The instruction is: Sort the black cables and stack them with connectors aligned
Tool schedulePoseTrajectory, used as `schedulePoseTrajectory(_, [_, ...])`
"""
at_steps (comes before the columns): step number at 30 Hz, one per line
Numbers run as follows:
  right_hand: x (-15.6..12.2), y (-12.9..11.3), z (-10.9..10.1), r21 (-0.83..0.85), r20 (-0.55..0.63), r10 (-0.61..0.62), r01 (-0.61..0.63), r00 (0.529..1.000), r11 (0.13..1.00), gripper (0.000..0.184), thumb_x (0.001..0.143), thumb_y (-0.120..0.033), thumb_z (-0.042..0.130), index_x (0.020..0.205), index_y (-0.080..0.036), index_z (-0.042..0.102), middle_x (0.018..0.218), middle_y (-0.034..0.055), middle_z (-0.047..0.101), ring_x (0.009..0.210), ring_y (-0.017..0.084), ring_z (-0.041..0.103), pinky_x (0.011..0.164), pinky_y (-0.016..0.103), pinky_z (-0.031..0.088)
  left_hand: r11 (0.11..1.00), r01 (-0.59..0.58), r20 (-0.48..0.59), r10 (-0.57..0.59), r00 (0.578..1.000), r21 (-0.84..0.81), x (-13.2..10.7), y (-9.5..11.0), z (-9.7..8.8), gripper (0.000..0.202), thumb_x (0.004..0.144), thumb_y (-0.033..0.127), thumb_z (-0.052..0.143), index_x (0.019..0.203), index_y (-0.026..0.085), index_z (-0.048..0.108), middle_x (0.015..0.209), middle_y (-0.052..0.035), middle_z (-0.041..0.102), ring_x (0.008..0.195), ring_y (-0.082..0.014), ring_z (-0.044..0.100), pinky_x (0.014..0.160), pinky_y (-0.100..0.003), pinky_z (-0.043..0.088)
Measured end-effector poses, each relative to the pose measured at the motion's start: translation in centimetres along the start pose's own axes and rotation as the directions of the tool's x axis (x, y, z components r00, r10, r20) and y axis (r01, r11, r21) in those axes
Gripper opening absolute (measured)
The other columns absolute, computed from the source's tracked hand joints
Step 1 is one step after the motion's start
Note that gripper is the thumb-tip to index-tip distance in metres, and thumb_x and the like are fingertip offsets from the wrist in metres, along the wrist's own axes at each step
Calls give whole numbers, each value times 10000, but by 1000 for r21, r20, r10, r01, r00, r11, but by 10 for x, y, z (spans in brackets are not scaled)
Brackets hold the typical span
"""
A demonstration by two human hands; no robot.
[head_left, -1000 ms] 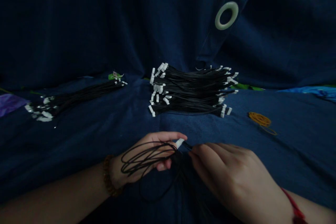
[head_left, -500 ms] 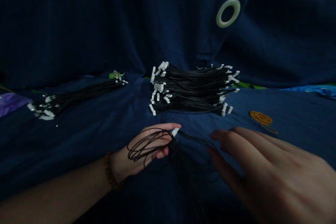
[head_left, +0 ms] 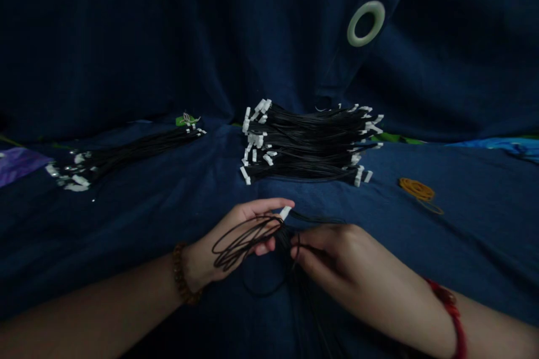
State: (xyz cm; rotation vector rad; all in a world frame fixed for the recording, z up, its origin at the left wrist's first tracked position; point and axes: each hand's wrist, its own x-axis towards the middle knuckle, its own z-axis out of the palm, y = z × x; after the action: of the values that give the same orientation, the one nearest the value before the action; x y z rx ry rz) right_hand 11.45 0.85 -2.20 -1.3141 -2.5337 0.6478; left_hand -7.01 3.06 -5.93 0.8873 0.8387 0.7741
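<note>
A thin black cable (head_left: 242,240) lies looped over the palm of my left hand (head_left: 248,230), which is closed on it near a white connector (head_left: 285,213). The thumb and fingers of my right hand (head_left: 337,255) pinch black wire just right of that connector. Loose black strands hang down between the two hands into the dark. Behind them lies a large stack of black cables (head_left: 311,146) with white connectors at both ends.
Left on the blue cloth (head_left: 160,207) lies another bundle of black cables (head_left: 135,148) with white ends. A coil of orange-brown rubber bands (head_left: 416,188) rests at the right. A dark blue curtain with a pale ring (head_left: 366,23) hangs behind.
My right hand has moved left, close to my left hand, and its fingers have closed on the wire. The loops over my left hand have shifted slightly right.
</note>
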Motion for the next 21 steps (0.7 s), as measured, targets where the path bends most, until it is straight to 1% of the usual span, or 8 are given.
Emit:
schedulePoseTrajectory(2, [3, 1, 1, 95, -15, -10, 12, 1000, 995, 231, 873, -237, 416, 757, -196, 610, 729, -22, 624, 594, 80, 534, 547, 196, 352, 1000, 8, -30, -8, 1000, 15, -1, 3, 5, 378, 691, 168, 638, 1067, 199, 609, 794, -14, 562, 517, -26, 501, 432, -100, 328])
schedulePoseTrajectory(6, [5, 5, 7, 82, -43, 0, 3, 999, 997, 251, 866, -229, 405, 710, -176, 594, 647, -16, 580, 526, 77, 473, 501, 202, 313, 1000, 4, -54, -4, 999, 8, -2, 5, 9, 384, 673, 148, 631, 1055, 182, 619, 768, -11, 552, 500, -26, 501, 417, -98, 330])
schedulePoseTrajectory(9, [6, 6, 6, 81, -39, 45, -42, 998, 996, 241, 845, -225, 406, 690, -168, 581, 634, -3, 571, 521, 86, 479, 482, 201, 317, 1000, 16, -36, -16, 999, -5, 1, 2, 6, 409, 653, 175, 656, 1060, 177, 614, 755, -11, 555, 476, -31, 492, 400, -109, 330])
schedulePoseTrajectory(11, [6, 7, 1, 183, -4, 114, -112, 993, 977, 175, 815, -201, 421, 740, -166, 575, 621, -7, 564, 520, 89, 502, 485, 193, 344, 1000, 10, -26, -10, 1000, -14, 2, 1, 3, 425, 643, 199, 676, 1063, 173, 609, 740, -12, 560, 468, -30, 484, 402, -113, 328])
schedulePoseTrajectory(14, [5, 11, -17, 539, 171, 185, -249, 968, 805, 172, 790, -156, 408, 905, -168, 535, 581, -39, 511, 469, 79, 494, 461, 178, 388, 999, 4, -27, -5, 1000, -49, 2, 1, 1, 436, 641, 222, 700, 1063, 174, 604, 709, -3, 544, 500, -33, 491, 427, -110, 335])
schedulePoseTrajectory(17, [2, 19, -43, 808, 263, 44, -245, 964, 536, 195, 799, -145, 359, 824, -148, 553, 577, -20, 516, 448, 71, 494, 440, 177, 407, 997, 26, -33, -29, 999, -72, 0, 2, 0, 421, 664, 200, 692, 1075, 187, 601, 778, -10, 538, 556, -25, 491, 452, -103, 336])
schedulePoseTrajectory(19, [0, 26, -59, 859, 109, 2, -95, 994, 503, 218, 801, -141, 380, 818, -152, 597, 658, 12, 590, 544, 91, 564, 503, 201, 452, 996, 30, -40, -33, 999, -82, 0, 1, -1, 409, 682, 181, 677, 1083, 196, 600, 847, -20, 531, 584, -16, 483, 467, -100, 336])
schedulePoseTrajectory(21, [-1, 33, -70, 777, -130, 40, 77, 991, 625, 172, 800, -157, 475, 838, -167, 643, 732, 21, 634, 637, 98, 594, 584, 210, 473, 996, 34, -42, -38, 998, -86, 0, 1, -3, 392, 695, 182, 666, 1081, 208, 602, 875, -17, 514, 592, -9, 481, 476, -97, 339])
